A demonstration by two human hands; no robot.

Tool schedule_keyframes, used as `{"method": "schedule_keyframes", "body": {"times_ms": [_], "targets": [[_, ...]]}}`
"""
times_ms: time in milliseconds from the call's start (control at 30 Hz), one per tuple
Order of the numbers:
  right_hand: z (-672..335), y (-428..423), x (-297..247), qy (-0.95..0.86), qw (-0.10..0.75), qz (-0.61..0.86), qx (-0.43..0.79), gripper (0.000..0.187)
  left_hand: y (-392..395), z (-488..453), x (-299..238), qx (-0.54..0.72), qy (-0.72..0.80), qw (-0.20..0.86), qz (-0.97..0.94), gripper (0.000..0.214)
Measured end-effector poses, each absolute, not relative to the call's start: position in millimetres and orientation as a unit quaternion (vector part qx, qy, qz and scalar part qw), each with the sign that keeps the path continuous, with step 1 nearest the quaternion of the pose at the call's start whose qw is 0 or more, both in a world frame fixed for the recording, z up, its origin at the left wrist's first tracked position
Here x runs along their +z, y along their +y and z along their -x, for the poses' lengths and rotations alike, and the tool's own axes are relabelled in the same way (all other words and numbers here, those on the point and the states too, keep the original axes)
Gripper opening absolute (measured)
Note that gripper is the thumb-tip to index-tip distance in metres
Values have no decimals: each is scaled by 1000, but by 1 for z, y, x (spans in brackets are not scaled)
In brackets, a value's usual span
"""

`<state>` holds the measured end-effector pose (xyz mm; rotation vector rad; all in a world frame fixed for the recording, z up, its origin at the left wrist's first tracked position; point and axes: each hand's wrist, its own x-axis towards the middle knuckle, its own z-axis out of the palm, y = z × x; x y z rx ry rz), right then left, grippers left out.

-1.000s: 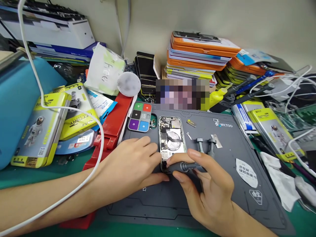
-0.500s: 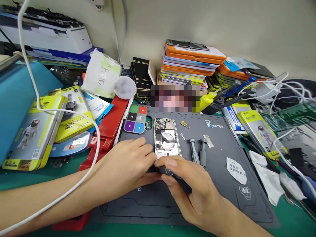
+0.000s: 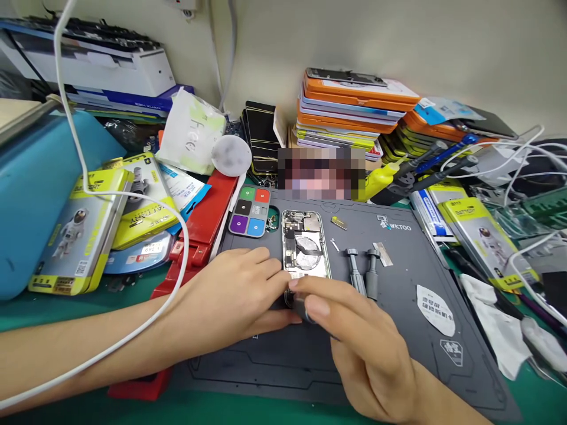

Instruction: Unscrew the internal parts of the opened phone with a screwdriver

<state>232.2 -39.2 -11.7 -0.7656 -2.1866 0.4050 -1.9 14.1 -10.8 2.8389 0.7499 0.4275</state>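
An opened phone (image 3: 306, 242) lies on the dark grey mat (image 3: 460, 301), its circuit boards and a round coil exposed. My left hand (image 3: 252, 289) is closed around the lower left end of the phone, with the thumb below it. My right hand (image 3: 372, 336) pinches a short dark screwdriver (image 3: 302, 308) over the phone's bottom end; its tip is hidden by my fingers. Two grey screwdrivers, a left one (image 3: 356, 273) and a right one (image 3: 372, 274), lie right of the phone. A tiny metal piece (image 3: 334, 244) and a small yellow-topped part (image 3: 339, 222) are near its upper right.
A tile with coloured squares (image 3: 250, 211) sits behind my left hand, beside a red tool (image 3: 206, 221). Yellow battery boxes (image 3: 80, 233) crowd the left, and stacked orange cases (image 3: 354, 97) stand behind. A white cable (image 3: 185, 248) hangs across my left forearm. A white oval sticker (image 3: 435, 310) lies rightward.
The whole view has shifted, so things appear slightly farther right. My right hand's fingers have changed position around the screwdriver. My left hand keeps its place at the phone.
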Motion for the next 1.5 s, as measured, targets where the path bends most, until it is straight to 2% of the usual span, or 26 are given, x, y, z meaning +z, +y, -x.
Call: {"method": "schedule_keyframes", "body": {"times_ms": [367,533,700,833,1000,1233,1500], "targets": [[-232,-42,-20,-835,413,317,179,80,12,0,-6,153,249,111,-950,19],[-232,-47,-33,-787,461,369,177,88,11,1,-7,140,240,112,-954,9],[-230,-44,-22,-736,506,367,260,76,11,2,-10,160,241,115,-950,23],[-230,-42,-15,-692,558,379,256,72,11,1,-8,164,268,110,-943,29],[-235,-44,-21,-737,508,374,242,78,12,2,-4,124,312,104,-936,18],[-236,-47,-32,-780,468,347,229,86,12,2,-5,120,310,34,-942,32],[-236,-50,-33,-804,444,343,198,87,13,0,-8,172,312,32,-934,38]]}}
